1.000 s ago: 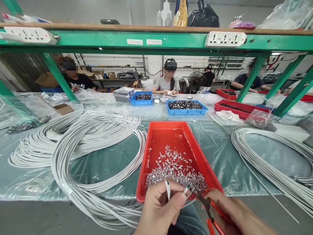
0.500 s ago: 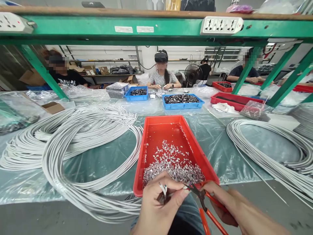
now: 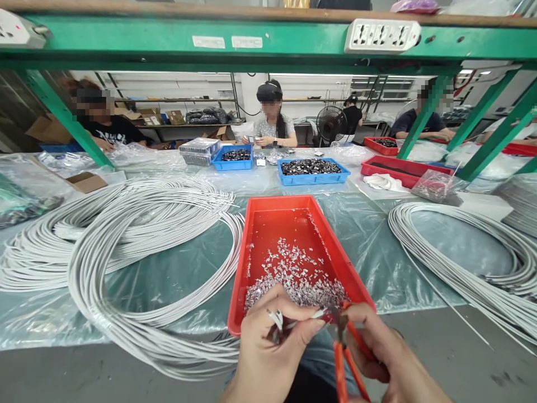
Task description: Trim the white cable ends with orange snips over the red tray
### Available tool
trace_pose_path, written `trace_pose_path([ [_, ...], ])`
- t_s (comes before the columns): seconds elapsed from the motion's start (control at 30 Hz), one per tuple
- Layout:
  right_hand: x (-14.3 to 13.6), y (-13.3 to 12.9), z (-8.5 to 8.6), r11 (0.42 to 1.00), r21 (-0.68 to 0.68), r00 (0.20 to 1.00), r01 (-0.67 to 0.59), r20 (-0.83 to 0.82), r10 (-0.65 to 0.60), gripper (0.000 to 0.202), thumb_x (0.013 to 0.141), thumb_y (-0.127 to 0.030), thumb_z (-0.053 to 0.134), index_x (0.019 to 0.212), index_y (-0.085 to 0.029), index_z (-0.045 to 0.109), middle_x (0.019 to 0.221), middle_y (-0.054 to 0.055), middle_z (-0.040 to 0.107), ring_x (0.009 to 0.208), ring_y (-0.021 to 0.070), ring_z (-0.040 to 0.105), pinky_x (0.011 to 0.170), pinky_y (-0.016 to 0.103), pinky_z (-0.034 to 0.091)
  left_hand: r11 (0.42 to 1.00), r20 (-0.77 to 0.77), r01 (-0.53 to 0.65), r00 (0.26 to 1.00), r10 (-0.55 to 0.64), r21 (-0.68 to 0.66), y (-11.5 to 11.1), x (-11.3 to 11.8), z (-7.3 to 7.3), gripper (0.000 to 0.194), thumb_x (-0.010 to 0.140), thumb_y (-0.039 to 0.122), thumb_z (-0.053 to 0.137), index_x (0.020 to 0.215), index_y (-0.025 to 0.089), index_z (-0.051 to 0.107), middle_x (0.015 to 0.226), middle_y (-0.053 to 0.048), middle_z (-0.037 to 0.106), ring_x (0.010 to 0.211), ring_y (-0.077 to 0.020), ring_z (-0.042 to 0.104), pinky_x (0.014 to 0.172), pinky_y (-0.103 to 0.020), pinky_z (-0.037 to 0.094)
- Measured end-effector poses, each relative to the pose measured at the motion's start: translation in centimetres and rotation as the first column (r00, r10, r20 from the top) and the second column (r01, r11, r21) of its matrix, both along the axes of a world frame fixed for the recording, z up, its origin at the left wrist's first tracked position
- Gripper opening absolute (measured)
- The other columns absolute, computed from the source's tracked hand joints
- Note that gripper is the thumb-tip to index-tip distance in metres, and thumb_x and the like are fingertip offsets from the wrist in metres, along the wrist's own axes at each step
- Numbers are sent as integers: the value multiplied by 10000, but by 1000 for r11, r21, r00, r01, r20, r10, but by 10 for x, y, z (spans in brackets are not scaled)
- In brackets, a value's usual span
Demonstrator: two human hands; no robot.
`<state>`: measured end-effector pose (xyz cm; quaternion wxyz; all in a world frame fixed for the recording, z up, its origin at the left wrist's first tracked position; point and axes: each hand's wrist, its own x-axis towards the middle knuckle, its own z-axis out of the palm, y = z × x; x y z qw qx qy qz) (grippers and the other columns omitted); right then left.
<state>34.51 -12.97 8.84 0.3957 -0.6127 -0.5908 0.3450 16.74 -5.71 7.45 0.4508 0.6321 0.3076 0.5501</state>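
Note:
My left hand (image 3: 268, 341) pinches the end of a white cable (image 3: 319, 313) between thumb and forefinger. More white cable pokes out between its curled fingers. Closed round the orange handles of a pair of wire cutters (image 3: 340, 358) is my right hand (image 3: 380, 341). The dark jaws of the cutters are at the cable's tip; blur hides whether they bite on it. Both hands are over the near end of a red tray (image 3: 352, 268), where small silvery foil scraps (image 3: 293, 282) lie heaped.
Coils of white cable (image 3: 90, 263) lie left of the tray, and another coil (image 3: 453, 268) lies right. Beyond stand blue trays (image 3: 312, 179) of dark parts and a red tray (image 3: 413, 174). A green shelf frame (image 3: 293, 42) crosses overhead. Several people sit or stand beyond.
The cutters have turned more upright and their jaws have come nearer the cable's tip. My left hand has shifted slightly left, still pinching the cable. The view has tilted a little.

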Motion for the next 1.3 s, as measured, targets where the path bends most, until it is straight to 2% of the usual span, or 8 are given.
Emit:
trace_pose_path([
  [0.1,4,3,7,995,95,961,39,-276,-11,508,690,-305,681,1133,-372,441,730,-40,554,558,117,521,535,180,487,995,40,-2,999,6,-98,1,-4,1,92,747,124,678,694,198,659,622,41,500,549,-80,476,528,-186,362],
  [0.3,-6,10,21,992,18,944,128,-307,-116,228,749,-310,671,932,-315,536,624,-78,460,517,90,387,496,162,363,936,185,3,980,66,-351,-8,6,10,106,683,147,694,605,173,628,577,60,467,524,-59,420,527,-183,309],
  [0.57,-22,36,22,1000,24,794,-19,-607,30,345,713,-318,774,918,-248,506,744,-40,635,637,93,517,596,206,392,948,109,78,993,-46,-309,-9,12,8,142,693,164,686,573,152,612,555,66,410,503,-62,348,507,-209,247],
  [0.8,-26,52,9,955,-107,387,-278,-922,9,178,751,-216,744,858,-180,606,578,-100,505,351,-34,214,433,147,255,905,209,269,955,-208,-329,2,13,-7,178,721,249,710,632,162,583,554,66,432,453,-56,355,441,-182,272],
  [0.87,-25,52,6,976,-104,438,-191,-899,-10,184,754,-234,738,889,-205,617,638,-78,549,373,-23,279,451,144,297,902,168,255,964,-207,-349,4,15,-10,181,747,266,681,645,164,571,540,70,415,438,-57,351,425,-180,274],
  [0.93,-26,49,5,997,-34,633,71,-771,-72,271,703,-261,770,937,-261,633,693,-58,576,478,29,413,484,145,347,937,87,121,991,-98,-329,4,17,-9,163,760,231,657,634,163,578,553,65,417,465,-62,363,456,-185,294],
  [1.03,-32,42,3,900,171,833,400,-478,-279,187,619,-229,785,778,-287,705,521,-82,446,467,62,383,447,151,326,984,-38,-94,995,89,-149,3,19,-4,169,760,162,640,603,159,577,581,51,445,525,-75,411,515,-193,323],
  [1.3,-44,43,-7,813,400,899,424,-295,-324,79,646,-198,718,656,-274,697,472,-81,401,406,72,358,407,186,304,942,-144,-160,967,210,296,6,15,-4,164,790,53,584,669,159,549,622,44,454,534,-66,462,495,-162,355],
])
